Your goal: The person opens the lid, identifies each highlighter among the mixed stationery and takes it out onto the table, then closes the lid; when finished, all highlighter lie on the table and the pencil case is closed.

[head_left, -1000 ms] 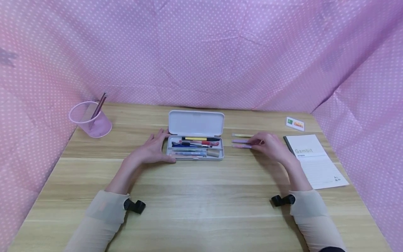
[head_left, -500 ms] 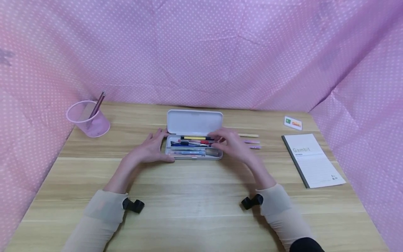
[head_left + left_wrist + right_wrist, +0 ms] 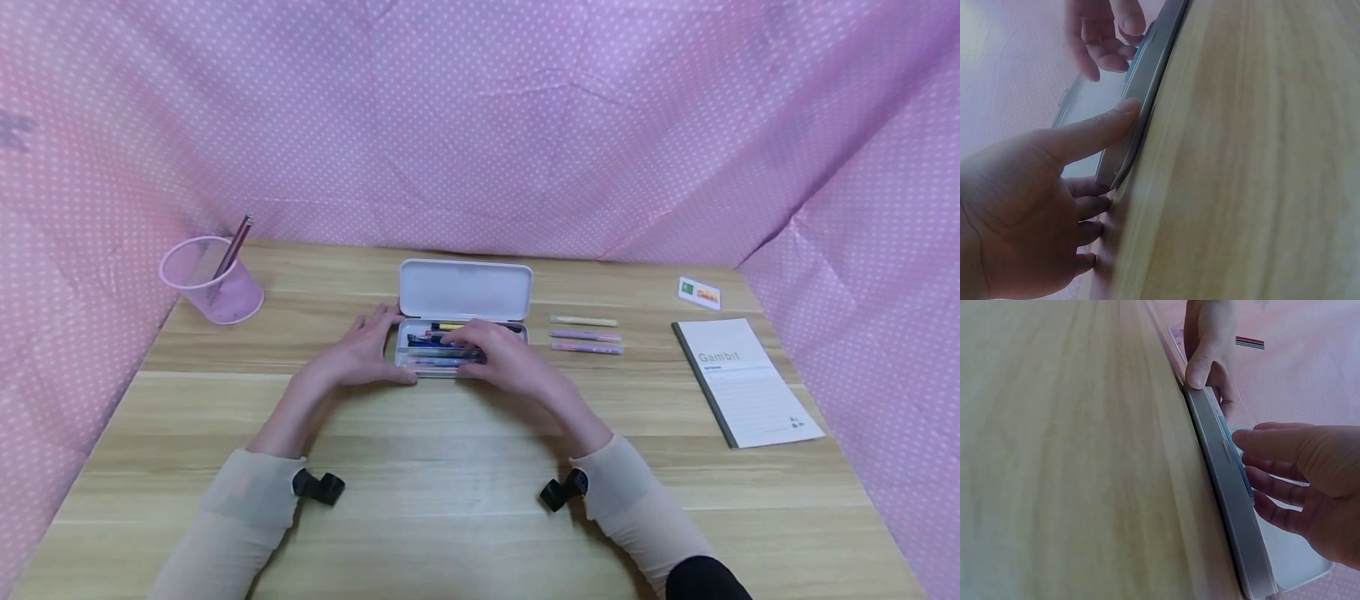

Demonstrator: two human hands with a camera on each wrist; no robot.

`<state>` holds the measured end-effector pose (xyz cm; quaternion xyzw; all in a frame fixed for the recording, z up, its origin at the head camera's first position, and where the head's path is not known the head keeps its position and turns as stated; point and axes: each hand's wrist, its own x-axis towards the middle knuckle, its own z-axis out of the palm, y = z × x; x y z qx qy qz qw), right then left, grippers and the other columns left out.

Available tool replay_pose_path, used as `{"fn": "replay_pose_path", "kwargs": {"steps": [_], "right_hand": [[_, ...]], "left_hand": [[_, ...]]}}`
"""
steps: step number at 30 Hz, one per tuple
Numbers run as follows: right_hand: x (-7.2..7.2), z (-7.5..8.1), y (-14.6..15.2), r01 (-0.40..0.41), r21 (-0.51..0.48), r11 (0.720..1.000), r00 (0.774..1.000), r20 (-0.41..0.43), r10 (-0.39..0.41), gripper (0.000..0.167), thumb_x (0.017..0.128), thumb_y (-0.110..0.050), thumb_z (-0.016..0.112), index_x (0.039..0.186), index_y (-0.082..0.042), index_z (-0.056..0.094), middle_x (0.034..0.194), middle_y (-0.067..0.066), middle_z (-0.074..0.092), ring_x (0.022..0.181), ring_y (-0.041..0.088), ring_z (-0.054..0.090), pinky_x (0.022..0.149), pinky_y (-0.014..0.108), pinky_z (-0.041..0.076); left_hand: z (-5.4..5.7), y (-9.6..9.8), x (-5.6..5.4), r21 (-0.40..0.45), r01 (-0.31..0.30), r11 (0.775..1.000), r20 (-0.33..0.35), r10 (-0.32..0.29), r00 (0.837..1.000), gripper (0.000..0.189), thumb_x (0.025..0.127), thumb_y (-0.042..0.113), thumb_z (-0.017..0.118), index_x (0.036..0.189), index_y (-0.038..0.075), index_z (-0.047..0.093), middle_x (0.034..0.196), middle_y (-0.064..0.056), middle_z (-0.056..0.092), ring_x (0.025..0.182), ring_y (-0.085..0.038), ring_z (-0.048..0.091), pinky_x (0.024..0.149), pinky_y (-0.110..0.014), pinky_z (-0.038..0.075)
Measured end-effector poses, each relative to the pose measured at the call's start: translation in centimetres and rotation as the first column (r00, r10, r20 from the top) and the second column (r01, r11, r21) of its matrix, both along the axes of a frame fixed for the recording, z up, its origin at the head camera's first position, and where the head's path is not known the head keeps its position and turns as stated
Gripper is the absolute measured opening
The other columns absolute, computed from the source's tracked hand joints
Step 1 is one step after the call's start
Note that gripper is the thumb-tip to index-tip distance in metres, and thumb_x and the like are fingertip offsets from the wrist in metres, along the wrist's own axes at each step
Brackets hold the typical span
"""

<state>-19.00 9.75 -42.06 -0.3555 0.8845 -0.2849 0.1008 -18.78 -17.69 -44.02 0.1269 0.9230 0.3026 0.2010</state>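
Note:
A white pencil case (image 3: 465, 287) lies on the wooden table with its lid raised toward the back. Its tray holds several pens, among them a yellow-and-black one (image 3: 447, 327) at the back and a clear-bodied blue one (image 3: 438, 362) in the front compartment. My left hand (image 3: 360, 354) grips the left end, thumb (image 3: 1100, 128) on the front wall and fingers around the end. Above the tray is my right hand (image 3: 510, 358), its thumb and fingers apart and bent down over the pens, with nothing seen between them. It hides the tray's right part.
Right of the case lie a pale yellow pen (image 3: 583, 321) and two purple pens (image 3: 585, 335). A notebook (image 3: 750, 392) and a small white card-like item (image 3: 699, 293) are further right. A pink cup (image 3: 232, 304) with dark pencils (image 3: 236, 246) stands at left. Pink dotted cloth surrounds the table.
My right hand has moved left from the loose pens at the right, across the case's right end, to over the middle of its tray. My left hand has stayed at the case's left end.

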Motion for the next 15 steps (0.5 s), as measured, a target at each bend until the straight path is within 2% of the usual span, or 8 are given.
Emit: {"fn": "replay_pose_path", "kwargs": {"steps": [7, 15], "right_hand": [[0.21, -0.18, 0.12, -0.016, 0.046, 0.999, 0.998, -0.068, 0.019, 0.034, 0.094, -0.017, 0.075, 0.128, -0.018, 0.070, 0.132, 0.002, 0.069, 0.129, 0.020, 0.061, 0.114, 0.042, 0.050], [0.27, -0.27, 0.17, -0.025, 0.074, 0.997, 0.995, -0.095, 0.032, 0.028, 0.095, -0.016, 0.074, 0.123, -0.018, 0.073, 0.128, 0.002, 0.070, 0.125, 0.020, 0.063, 0.112, 0.040, 0.052]], "left_hand": [[0.11, -0.01, -0.04, -0.001, -0.001, 1.000, 0.002, 0.001, 1.000, 0.111, 0.077, 0.053, 0.085, 0.161, 0.011, 0.025, 0.173, -0.025, -0.001, 0.156, -0.057, -0.003, 0.124, -0.076, 0.006], [0.07, 0.09, -0.18, -0.003, 0.004, 1.000, -0.001, -0.004, 1.000, 0.111, 0.077, 0.054, 0.085, 0.160, 0.012, 0.026, 0.173, -0.025, 0.000, 0.156, -0.057, -0.002, 0.124, -0.075, 0.006]]}}
